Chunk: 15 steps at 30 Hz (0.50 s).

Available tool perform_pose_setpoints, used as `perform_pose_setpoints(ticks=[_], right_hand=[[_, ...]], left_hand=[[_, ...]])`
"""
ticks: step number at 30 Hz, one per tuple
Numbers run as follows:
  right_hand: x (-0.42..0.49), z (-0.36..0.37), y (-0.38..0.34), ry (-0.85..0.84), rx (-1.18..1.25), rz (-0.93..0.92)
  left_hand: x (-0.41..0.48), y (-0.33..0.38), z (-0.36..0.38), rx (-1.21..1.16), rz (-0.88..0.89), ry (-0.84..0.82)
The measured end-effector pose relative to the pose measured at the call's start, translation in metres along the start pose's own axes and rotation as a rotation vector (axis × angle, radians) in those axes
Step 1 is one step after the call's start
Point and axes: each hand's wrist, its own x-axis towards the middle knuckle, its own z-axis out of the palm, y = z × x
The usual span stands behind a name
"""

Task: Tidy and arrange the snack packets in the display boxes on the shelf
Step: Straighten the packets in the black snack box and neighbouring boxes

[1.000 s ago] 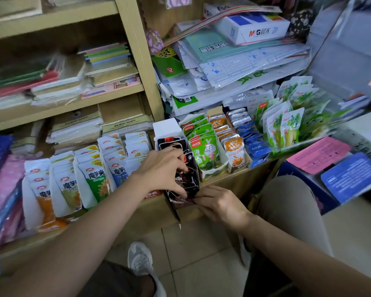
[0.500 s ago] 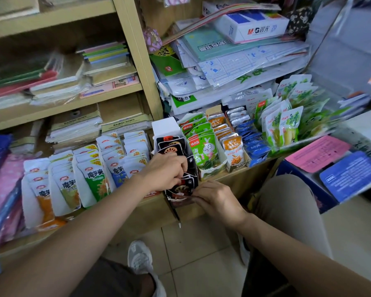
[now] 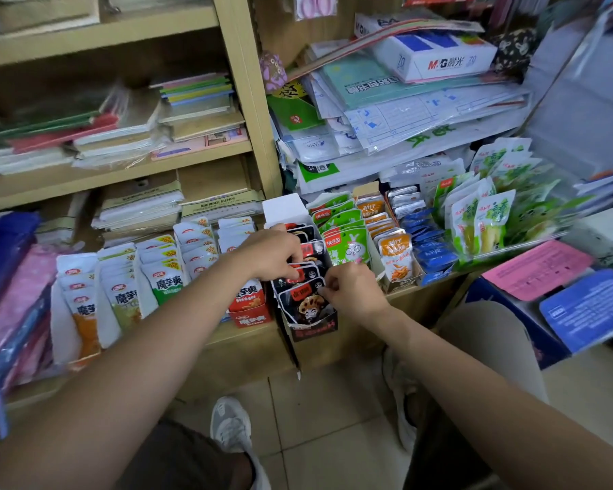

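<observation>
Here, head view. Landmark: the black display box, standing at the front edge of the wooden shelf. Black snack packets stand in a row inside it, front to back.

Left hand reaches in from the box's left, over the middle of the row. Grip closed: fingers curled down onto the packet tops, fingertips pinching one with a red label.

Right hand is at the box's right wall, near the front. Grip tight: thumb and forefinger pinch the upper right corner of the front packet, which leans slightly.

Just left of the box: a red display box, then rows of white konjac packets.

Just right of the box: green rabbit packets, then orange packets, with blue packets beyond.

Well above the box: a ream of M&G paper on stacked stationery.
</observation>
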Motion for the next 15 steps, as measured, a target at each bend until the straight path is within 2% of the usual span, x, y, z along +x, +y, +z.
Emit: perform_pose_setpoints(ticks=[4,6,8,10,13,15], right_hand=[[-0.013,0.005,0.011,0.092,0.126,-0.014],[-0.02,0.008,0.016,0.119,0.211,-0.08],[-0.024,0.011,0.019,0.111,0.181,-0.191],[-0.025,0.013,0.018,0.111,0.069,-0.255],[-0.025,0.017,0.013,0.126,0.037,-0.282],[-0.023,0.018,0.012,0.136,0.034,-0.312]], left_hand=[[-0.007,0.011,0.02,0.012,-0.012,0.188],[-0.013,0.006,0.023,-0.134,0.024,0.193],[-0.026,0.0,0.022,-0.396,0.052,0.225],[-0.043,-0.005,0.028,-0.492,0.031,0.417],[-0.072,0.004,0.059,-0.408,-0.05,0.816],[-0.082,0.021,0.088,-0.292,-0.01,0.856]])
